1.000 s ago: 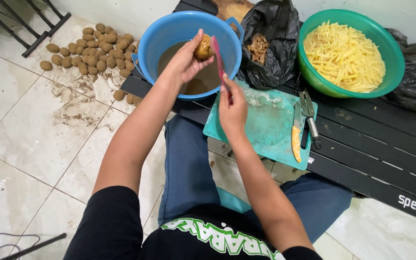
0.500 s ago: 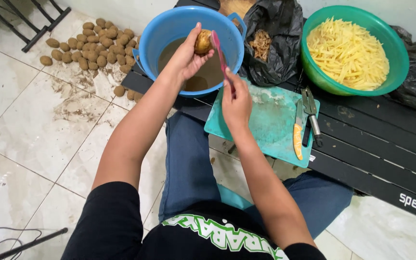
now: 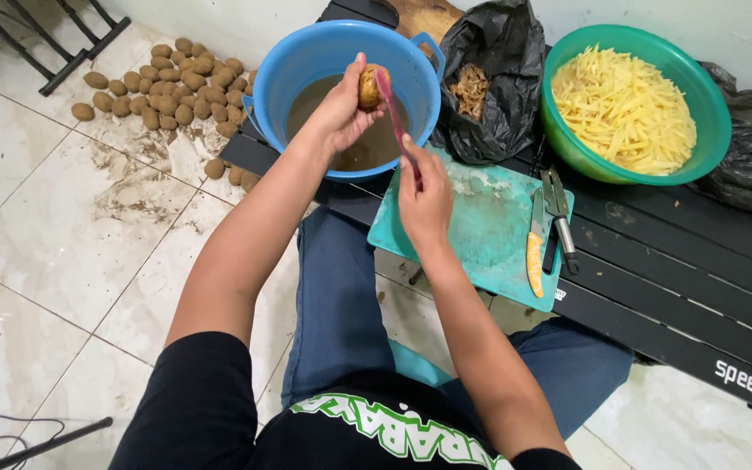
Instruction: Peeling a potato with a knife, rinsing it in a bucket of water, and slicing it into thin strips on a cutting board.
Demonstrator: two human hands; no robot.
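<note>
My left hand [image 3: 339, 109] holds a small brown potato [image 3: 369, 87] over a blue tub [image 3: 293, 65] of muddy water. My right hand [image 3: 424, 204] grips a pink brush [image 3: 391, 106] by its handle, and the brush head rests against the right side of the potato. Both hands are above the near rim of the tub, at the left end of a black slatted table [image 3: 654, 261].
A teal cutting board [image 3: 489, 226] carries an orange-handled knife [image 3: 534, 248] and a metal peeler [image 3: 559, 213]. A green bowl [image 3: 711, 113] holds cut potato strips. A black bag [image 3: 489, 78] holds peelings. Several unwashed potatoes [image 3: 163, 91] lie on the dirty tiled floor at left.
The brush has slid down along the potato, and the potato has turned slightly in my left hand. Both hands stay over the tub.
</note>
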